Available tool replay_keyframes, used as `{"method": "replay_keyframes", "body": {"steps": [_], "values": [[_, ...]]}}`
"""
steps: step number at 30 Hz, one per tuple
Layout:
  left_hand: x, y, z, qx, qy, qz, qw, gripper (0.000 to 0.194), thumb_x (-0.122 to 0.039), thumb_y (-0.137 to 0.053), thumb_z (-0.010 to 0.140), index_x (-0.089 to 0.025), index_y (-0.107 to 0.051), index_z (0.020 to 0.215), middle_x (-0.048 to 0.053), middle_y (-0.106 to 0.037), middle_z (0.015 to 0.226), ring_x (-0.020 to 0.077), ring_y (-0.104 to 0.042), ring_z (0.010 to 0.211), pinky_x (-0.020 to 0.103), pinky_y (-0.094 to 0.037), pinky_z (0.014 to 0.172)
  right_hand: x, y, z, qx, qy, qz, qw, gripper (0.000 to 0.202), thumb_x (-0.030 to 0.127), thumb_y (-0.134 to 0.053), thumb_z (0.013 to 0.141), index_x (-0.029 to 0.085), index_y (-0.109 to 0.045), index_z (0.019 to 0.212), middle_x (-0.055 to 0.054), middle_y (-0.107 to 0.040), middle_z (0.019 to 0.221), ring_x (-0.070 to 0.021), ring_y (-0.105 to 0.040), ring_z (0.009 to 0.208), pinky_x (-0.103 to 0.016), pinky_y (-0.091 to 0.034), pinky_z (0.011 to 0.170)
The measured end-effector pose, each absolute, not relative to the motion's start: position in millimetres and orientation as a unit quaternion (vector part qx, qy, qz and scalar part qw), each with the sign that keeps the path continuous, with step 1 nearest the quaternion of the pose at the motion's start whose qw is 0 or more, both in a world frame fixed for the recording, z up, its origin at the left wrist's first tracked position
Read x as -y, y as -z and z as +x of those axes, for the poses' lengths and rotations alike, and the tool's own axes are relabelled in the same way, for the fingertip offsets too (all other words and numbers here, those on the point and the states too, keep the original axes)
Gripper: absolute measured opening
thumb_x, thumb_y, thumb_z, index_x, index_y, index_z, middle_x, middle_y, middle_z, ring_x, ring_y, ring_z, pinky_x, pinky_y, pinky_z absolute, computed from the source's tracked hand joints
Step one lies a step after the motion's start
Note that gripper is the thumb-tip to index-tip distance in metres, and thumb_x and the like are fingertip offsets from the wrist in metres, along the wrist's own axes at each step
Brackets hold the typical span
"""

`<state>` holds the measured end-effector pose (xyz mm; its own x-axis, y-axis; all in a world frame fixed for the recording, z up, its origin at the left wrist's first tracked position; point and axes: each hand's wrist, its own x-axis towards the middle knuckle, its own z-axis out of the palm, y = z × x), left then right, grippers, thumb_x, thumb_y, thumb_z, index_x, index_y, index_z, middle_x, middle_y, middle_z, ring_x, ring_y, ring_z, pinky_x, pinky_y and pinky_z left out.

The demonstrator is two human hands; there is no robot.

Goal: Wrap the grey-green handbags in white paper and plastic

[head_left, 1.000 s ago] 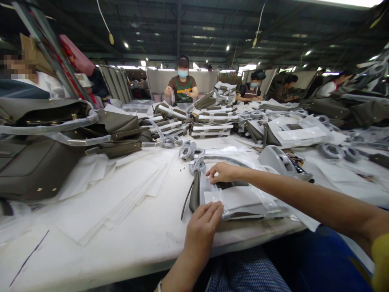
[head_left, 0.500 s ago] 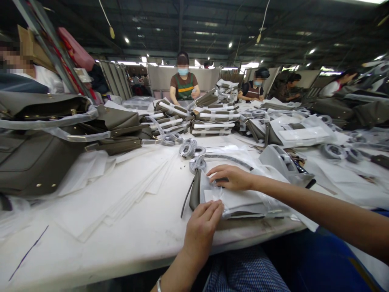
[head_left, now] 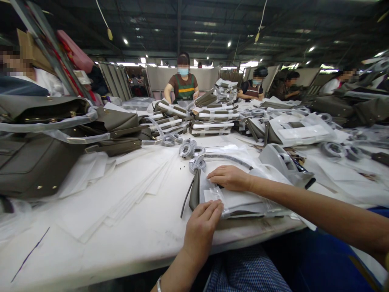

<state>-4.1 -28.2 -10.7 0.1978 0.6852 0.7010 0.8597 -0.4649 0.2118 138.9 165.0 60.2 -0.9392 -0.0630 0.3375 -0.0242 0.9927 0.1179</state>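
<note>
A dark olive handbag (head_left: 195, 194) lies flat near the table's front edge. White paper (head_left: 243, 199) covers its upper face, with clear tape (head_left: 217, 195) across it at the left. My left hand (head_left: 202, 223) rests its outstretched fingers on the near edge, touching the tape's lower end. Farther back, my right hand (head_left: 232, 177) lies on the wrapped bag, fingers flat and close together. A plastic-wrapped handle (head_left: 227, 156) arches behind that hand. Beside the bag's back left corner sits a wrapped strap coil (head_left: 197, 164). Both palms are hidden.
A grey tape dispenser (head_left: 277, 161) stands right of the bag, behind my right forearm. Loose paper sheets (head_left: 121, 190) spread across the left. Stacked wrapped bags (head_left: 215, 121) stand farther back, and unwrapped bags (head_left: 39, 162) at far left. A masked co-worker (head_left: 183, 83) stands opposite.
My right hand's fingers, spread and lifted earlier, now lie flatter and closer together on the bag. My left hand stays in place. The co-worker opposite has shifted their arms.
</note>
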Motion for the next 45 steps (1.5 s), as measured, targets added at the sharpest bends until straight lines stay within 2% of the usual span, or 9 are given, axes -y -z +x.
{"method": "replay_keyframes", "body": {"steps": [7,13,18,23,26,31,37,41,45], "values": [[28,11,-4,0.508,0.385,-0.762,0.114,0.037,-0.010,-0.057,0.092,-0.017,-0.061,0.128,0.002,-0.068,0.129,0.0184,-0.060,0.112,0.031,-0.054,0.100,-154,-56,143,0.968,-0.088,-0.090,0.218,0.019,0.016,-0.050,0.095,0.021,-0.067,0.099,-0.007,-0.070,0.111,-0.0170,-0.067,0.096,-0.028,-0.052,0.085],[28,12,-4,0.507,0.382,-0.765,0.111,0.039,-0.008,-0.054,0.093,-0.017,-0.061,0.129,0.003,-0.068,0.129,0.0189,-0.061,0.112,0.032,-0.055,0.100,-148,-58,131,0.892,-0.326,-0.232,0.209,0.005,0.021,-0.065,0.079,0.020,-0.068,0.083,-0.004,-0.071,0.087,-0.0174,-0.067,0.077,-0.030,-0.055,0.076],[27,13,-4,0.503,0.391,-0.763,0.112,0.037,-0.009,-0.053,0.093,-0.018,-0.062,0.128,0.004,-0.068,0.128,0.0196,-0.062,0.112,0.034,-0.056,0.099,-145,-64,132,0.725,-0.573,-0.346,0.162,0.020,0.019,-0.075,0.070,0.019,-0.068,0.089,-0.004,-0.074,0.096,-0.0192,-0.071,0.089,-0.033,-0.055,0.089],[28,13,-4,0.499,0.400,-0.761,0.111,0.034,-0.012,-0.053,0.095,-0.017,-0.062,0.127,0.004,-0.068,0.128,0.0195,-0.061,0.112,0.034,-0.056,0.098,-136,-73,132,0.539,-0.711,-0.402,0.205,0.030,0.022,-0.080,0.072,0.017,-0.065,0.097,-0.008,-0.072,0.100,-0.0204,-0.073,0.092,-0.036,-0.056,0.094],[27,15,-4,0.495,0.406,-0.761,0.107,0.033,-0.015,-0.052,0.096,-0.016,-0.061,0.128,0.004,-0.068,0.128,0.0203,-0.061,0.112,0.034,-0.056,0.098,-133,-69,127,0.520,-0.701,-0.428,0.236,0.032,0.020,-0.082,0.071,0.017,-0.064,0.097,-0.007,-0.071,0.101,-0.0180,-0.073,0.085,-0.034,-0.057,0.089],[26,16,-3,0.497,0.411,-0.757,0.106,0.032,-0.016,-0.054,0.096,-0.017,-0.062,0.127,0.004,-0.069,0.126,0.0207,-0.062,0.109,0.035,-0.057,0.096,-123,-56,120,0.650,-0.549,-0.462,0.251,0.036,0.018,-0.079,0.072,0.019,-0.066,0.105,-0.003,-0.074,0.088,-0.0188,-0.071,0.080,-0.036,-0.058,0.086],[26,16,-4,0.493,0.413,-0.759,0.100,0.032,-0.017,-0.056,0.095,-0.017,-0.062,0.126,0.005,-0.069,0.126,0.0208,-0.062,0.110,0.035,-0.057,0.096,-110,-64,125,0.834,-0.288,-0.288,0.371,0.018,0.020,-0.061,0.086,0.026,-0.072,0.100,-0.004,-0.072,0.110,-0.0215,-0.067,0.107,-0.039,-0.051,0.102],[26,18,-4,0.496,0.414,-0.757,0.096,0.033,-0.017,-0.059,0.094,-0.017,-0.061,0.127,0.004,-0.069,0.127,0.0201,-0.062,0.110,0.034,-0.056,0.097,-125,-67,133,0.809,-0.338,-0.311,0.368,0.022,0.029,-0.064,0.085,0.023,-0.070,0.106,-0.006,-0.074,0.105,-0.0219,-0.072,0.095,-0.038,-0.057,0.091],[26,19,-4,0.495,0.414,-0.758,0.096,0.034,-0.017,-0.058,0.094,-0.016,-0.061,0.128,0.004,-0.068,0.128,0.0203,-0.061,0.111,0.034,-0.056,0.098,-146,-69,140,0.786,-0.365,-0.393,0.306,0.036,0.041,-0.063,0.087,0.022,-0.067,0.116,-0.007,-0.076,0.098,-0.0247,-0.072,0.096,-0.041,-0.054,0.093]]}}
